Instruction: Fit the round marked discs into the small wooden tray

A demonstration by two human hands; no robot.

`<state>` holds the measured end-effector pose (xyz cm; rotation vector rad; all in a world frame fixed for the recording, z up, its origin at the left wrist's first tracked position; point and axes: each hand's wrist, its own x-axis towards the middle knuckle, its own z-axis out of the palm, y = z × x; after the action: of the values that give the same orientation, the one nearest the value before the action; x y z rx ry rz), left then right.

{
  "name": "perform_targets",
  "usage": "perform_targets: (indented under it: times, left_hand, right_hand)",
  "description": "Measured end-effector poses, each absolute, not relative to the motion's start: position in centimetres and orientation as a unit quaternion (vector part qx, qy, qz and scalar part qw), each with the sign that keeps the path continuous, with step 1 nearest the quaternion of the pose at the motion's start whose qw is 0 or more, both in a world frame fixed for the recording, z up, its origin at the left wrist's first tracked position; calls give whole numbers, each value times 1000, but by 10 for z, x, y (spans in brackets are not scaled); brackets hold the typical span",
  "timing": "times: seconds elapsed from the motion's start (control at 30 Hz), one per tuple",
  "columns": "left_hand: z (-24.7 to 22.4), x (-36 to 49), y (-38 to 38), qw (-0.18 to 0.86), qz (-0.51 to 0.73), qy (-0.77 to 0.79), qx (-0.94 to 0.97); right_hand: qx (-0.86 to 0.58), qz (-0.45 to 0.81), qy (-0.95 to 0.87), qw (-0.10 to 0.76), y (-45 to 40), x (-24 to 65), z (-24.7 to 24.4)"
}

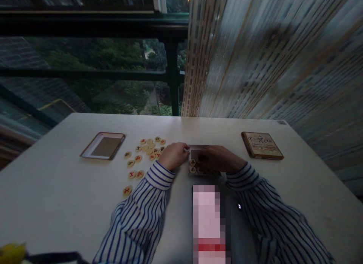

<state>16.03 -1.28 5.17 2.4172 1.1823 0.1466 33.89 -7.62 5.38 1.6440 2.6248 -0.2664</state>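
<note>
Tray (204,176) sits mid-surface, opening up; near wall runs roughly parallel to the far edge of the white surface (306,203). Long axis: can't tell, right hand covers much of it. Left hand (176,155): grip together, thumb and finger clamped on tray's left rim near its far corner. Right hand (217,158): fingers down inside tray, grip hidden, can't tell if apart or together. Discs (192,169) visible in tray along left wall, near end. Loose round pieces (138,158), wood-look, red or black characters, some plain, clustered left of left hand, stragglers toward near edge. Open lid (103,147), shallow, rectangular, toward left edge. Printed box (262,145), flat, brown, near far right corner, slightly skewed. Bare stretches of surface: tray to box, tray to far edge, left of pieces. Sleeves (136,215) striped cloth.
</note>
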Motion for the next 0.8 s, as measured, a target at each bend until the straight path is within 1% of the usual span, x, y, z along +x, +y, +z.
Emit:
perform_targets:
  times: [0.8]
  left_hand:
    - [50, 161, -12, 237, 41, 415, 878]
  right_hand:
    - [525, -149, 837, 31, -74, 342, 50]
